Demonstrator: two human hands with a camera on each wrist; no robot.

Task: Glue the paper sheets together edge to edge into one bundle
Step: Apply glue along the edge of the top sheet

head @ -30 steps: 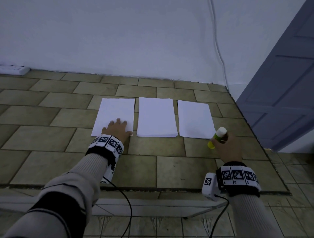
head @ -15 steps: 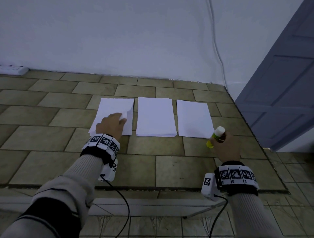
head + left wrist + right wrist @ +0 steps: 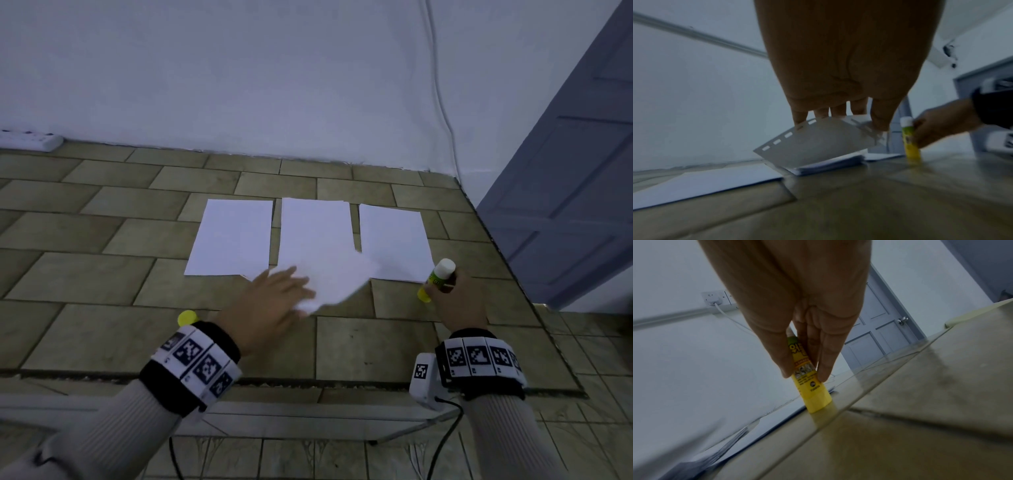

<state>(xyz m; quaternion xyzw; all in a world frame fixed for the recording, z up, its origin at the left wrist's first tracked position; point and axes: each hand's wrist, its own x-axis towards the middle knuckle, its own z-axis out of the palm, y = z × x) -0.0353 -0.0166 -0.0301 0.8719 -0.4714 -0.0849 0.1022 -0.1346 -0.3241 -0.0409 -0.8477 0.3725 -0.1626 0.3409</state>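
Three white paper lots lie side by side on the tiled floor: a left sheet (image 3: 233,236), a middle stack (image 3: 315,229) and a right sheet (image 3: 394,240). My left hand (image 3: 298,294) pinches a loose sheet (image 3: 339,279) by its near edge and holds it lifted over the near end of the middle stack; from the left wrist the held sheet (image 3: 818,142) hangs under my fingers. My right hand (image 3: 455,298) grips a yellow-green glue stick (image 3: 440,279) with a white top, its base standing on the floor (image 3: 818,404) beside the right sheet. A yellow cap (image 3: 187,318) lies by my left wrist.
A white power strip (image 3: 30,138) lies against the wall at the far left. A white cable (image 3: 442,102) runs down the wall. A grey-blue door (image 3: 565,188) stands to the right. The tiled platform ends at a step edge (image 3: 308,380) near me.
My left hand lifted a sheet off the left pile and carried it rightward over the middle stack. The yellow cap came into view. My right hand kept hold of the glue stick.
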